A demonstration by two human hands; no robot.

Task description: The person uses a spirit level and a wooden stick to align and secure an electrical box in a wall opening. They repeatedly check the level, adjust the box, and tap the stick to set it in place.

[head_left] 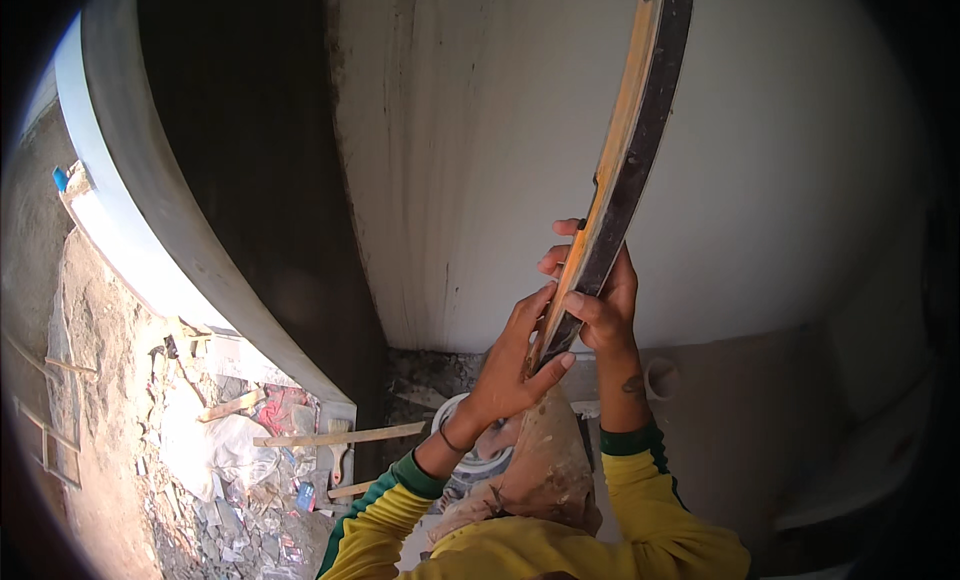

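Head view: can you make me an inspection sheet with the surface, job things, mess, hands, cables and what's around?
surface: pale wall, dark streaks toward its left
job's things: long bar, yellowish along one side, dark along the other
clutter: rubble and a paintbrush, lower left
hands: left hand and right hand both hold the bar near its lower end, the right one higher
cables: nothing seen
surroundings: sunlit ground at left; dim at right
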